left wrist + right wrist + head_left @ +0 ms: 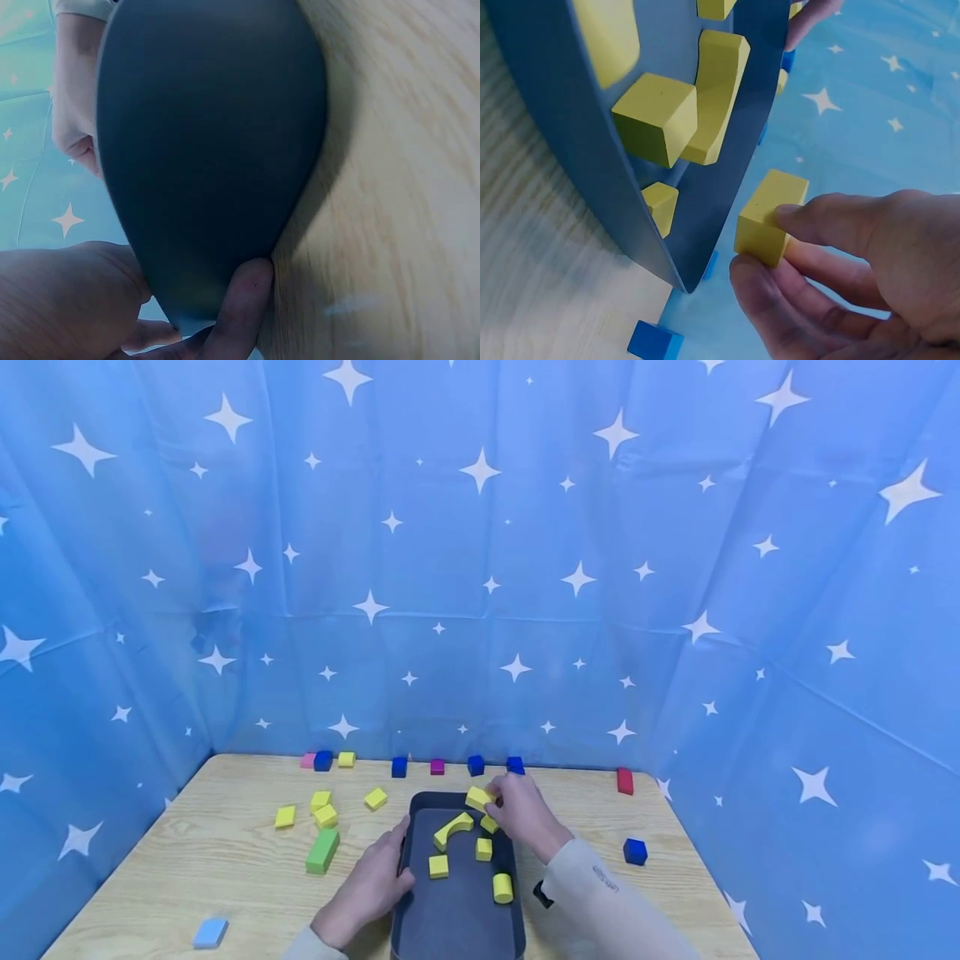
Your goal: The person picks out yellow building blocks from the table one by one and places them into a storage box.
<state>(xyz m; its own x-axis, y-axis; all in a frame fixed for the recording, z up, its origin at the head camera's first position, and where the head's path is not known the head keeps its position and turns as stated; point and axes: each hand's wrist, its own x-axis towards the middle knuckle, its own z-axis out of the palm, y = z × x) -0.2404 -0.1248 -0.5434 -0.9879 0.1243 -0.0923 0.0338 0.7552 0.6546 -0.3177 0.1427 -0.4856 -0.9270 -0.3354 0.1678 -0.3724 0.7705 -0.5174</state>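
A dark grey tray [453, 935] lies on the table with several yellow blocks in it. Among them are an arch [453, 832], a cube [483, 849] and a cylinder [502, 888]. My right hand [525, 810] pinches a yellow rectangular block [772, 214] between thumb and fingertips, held above the tray's far right end. On the left, my left hand [375, 877] grips the tray's side, its thumb at the rim. A fingertip [251, 289] presses low on the outer wall in the left wrist view.
Left of the tray lie several loose yellow blocks [326, 816], a green block [322, 851] and a light blue block [211, 933]. Blue and pink blocks line the back edge. A red block [625, 781] and a dark blue cube [635, 852] sit right. A starry curtain [480, 568] surrounds the table.
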